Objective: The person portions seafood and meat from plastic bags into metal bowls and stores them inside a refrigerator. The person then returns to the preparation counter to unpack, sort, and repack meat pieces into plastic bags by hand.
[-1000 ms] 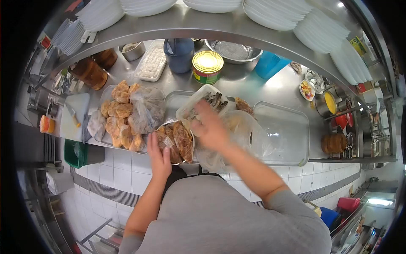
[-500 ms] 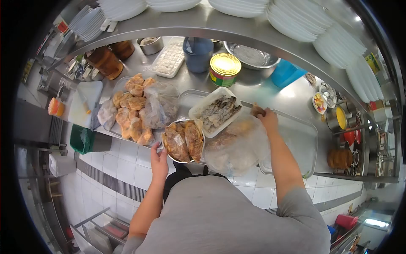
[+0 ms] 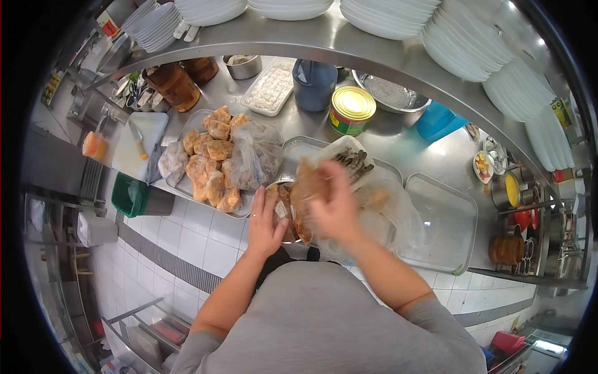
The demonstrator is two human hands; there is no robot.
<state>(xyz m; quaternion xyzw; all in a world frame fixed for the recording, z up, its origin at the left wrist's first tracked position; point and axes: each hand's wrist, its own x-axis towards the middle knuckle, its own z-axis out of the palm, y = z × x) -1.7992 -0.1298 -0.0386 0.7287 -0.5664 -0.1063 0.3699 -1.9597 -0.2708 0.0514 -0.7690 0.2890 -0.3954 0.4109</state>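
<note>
My right hand (image 3: 335,201), slightly blurred, grips a brown meat piece (image 3: 311,186) above a round metal bowl. In that bowl lie wrapped brown meat pieces (image 3: 283,215). My left hand (image 3: 265,223) rests with fingers spread on the bowl's left side, touching the wrapped meat. Behind my right hand is a white container (image 3: 346,147) with grey shrimp, partly hidden. A clear plastic bag (image 3: 398,215) lies right of my right hand. Left of the bowl, a tray holds orange-brown meat pieces (image 3: 208,159) and a knotted plastic bag (image 3: 254,153).
A metal tray (image 3: 439,218) stands at the right. Behind are a green-labelled can (image 3: 352,111), a blue-grey jug (image 3: 314,84), a blue container (image 3: 439,121) and a white tray (image 3: 269,87). A knife lies on the cutting board (image 3: 140,140) at left. Stacked plates (image 3: 389,17) fill the shelf above.
My right hand has come back left from beyond the shrimp container with a brown meat piece. My left hand has moved from beside the bowl onto it. The whole view has shifted.
</note>
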